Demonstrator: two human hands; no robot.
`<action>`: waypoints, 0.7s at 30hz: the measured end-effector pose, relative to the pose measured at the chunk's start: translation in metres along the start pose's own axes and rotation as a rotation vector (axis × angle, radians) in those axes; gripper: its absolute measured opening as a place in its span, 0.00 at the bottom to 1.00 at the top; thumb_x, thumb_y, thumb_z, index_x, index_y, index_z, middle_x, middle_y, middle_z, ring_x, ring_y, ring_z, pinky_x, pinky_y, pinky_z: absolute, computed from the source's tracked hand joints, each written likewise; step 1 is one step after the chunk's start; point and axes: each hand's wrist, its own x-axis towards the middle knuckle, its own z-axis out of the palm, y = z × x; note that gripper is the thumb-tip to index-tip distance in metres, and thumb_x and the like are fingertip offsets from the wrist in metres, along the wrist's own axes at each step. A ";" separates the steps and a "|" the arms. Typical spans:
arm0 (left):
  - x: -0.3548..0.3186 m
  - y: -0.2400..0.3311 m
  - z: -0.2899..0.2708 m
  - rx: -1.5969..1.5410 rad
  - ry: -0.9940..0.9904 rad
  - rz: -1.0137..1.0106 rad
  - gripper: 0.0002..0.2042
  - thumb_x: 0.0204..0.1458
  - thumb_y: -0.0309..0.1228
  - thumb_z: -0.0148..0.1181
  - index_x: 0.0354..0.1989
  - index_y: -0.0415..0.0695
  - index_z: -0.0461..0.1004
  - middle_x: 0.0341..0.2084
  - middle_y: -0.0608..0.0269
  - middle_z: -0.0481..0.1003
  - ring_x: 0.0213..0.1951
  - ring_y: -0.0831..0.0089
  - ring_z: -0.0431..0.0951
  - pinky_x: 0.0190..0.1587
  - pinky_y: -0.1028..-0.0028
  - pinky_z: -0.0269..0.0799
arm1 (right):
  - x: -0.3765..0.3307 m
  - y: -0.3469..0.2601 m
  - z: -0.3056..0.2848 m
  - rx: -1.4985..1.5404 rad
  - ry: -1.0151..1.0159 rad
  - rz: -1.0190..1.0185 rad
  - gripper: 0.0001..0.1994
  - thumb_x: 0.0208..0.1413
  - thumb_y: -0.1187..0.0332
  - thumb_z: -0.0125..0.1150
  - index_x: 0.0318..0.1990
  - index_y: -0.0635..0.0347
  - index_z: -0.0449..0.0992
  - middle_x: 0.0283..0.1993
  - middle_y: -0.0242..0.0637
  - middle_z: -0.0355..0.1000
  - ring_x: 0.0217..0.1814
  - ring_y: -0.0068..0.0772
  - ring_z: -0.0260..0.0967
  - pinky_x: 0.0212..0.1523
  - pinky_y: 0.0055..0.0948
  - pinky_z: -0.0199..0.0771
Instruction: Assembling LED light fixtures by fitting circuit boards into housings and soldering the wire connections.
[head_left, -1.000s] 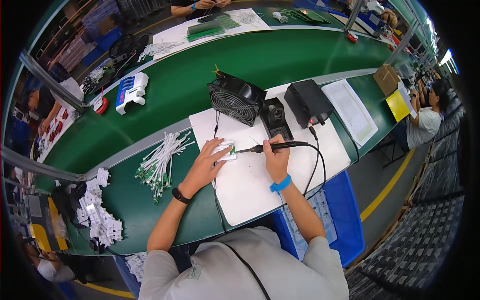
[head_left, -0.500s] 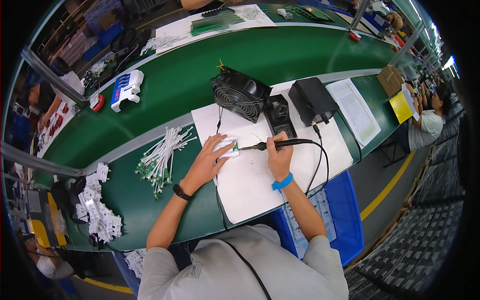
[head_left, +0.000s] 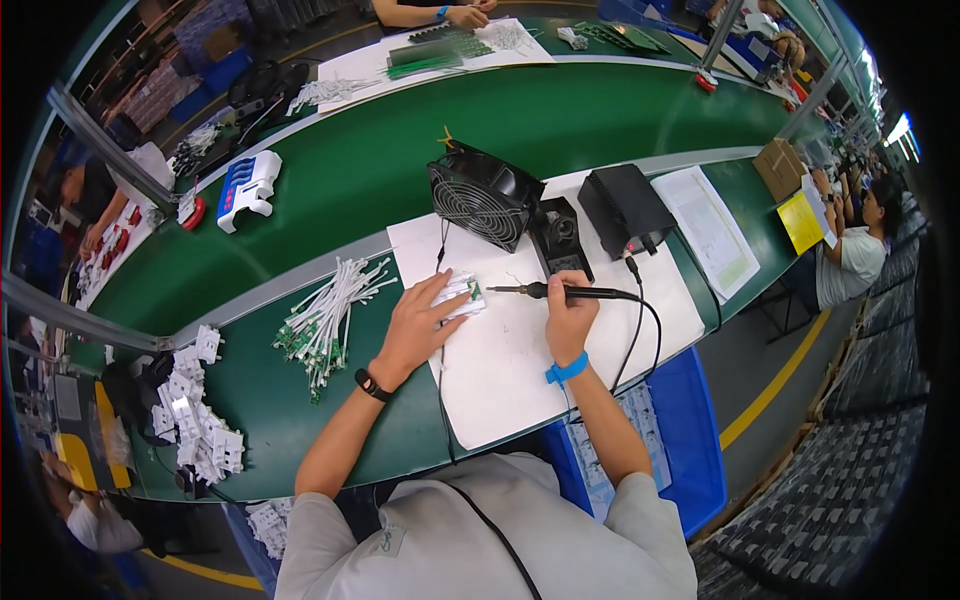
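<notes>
My left hand (head_left: 412, 328) lies over a small white plastic part (head_left: 466, 306), its thumb and fingers holding the part down on the white sheet (head_left: 490, 390). A little green circuit board (head_left: 474, 288) shows in that part, beside my fingertips. In my right hand (head_left: 570, 325), closed around the handle, is a black soldering iron (head_left: 532, 290). Its tip points left and lies just off the part's right edge; whether it touches cannot be made out. The iron's black cord runs right from my hand. White wires with small green boards (head_left: 325, 325) lie heaped left of my left hand.
A black fan (head_left: 485, 200) stands beyond the part, next to an iron stand (head_left: 560, 240) and a black box-shaped station (head_left: 627, 212). White plastic parts (head_left: 195, 410) are piled far left. A blue bin (head_left: 695, 440) sits below the right edge. A co-worker's hands (head_left: 467, 15) are across the belt.
The iron's tip has drawn back slightly right and away from the green board. My left hand keeps its hold on the white part. Across the belt, a co-worker's hands have come into view.
</notes>
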 end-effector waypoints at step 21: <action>-0.008 0.046 0.026 -0.005 0.122 -0.184 0.21 0.52 0.33 0.70 0.53 0.37 0.79 0.60 0.45 0.69 0.56 0.50 0.70 0.56 0.61 0.73 | -0.008 -0.002 -0.001 -0.100 -0.069 -0.203 0.06 0.59 0.75 0.67 0.36 0.64 0.74 0.29 0.34 0.74 0.26 0.18 0.68 0.27 0.18 0.67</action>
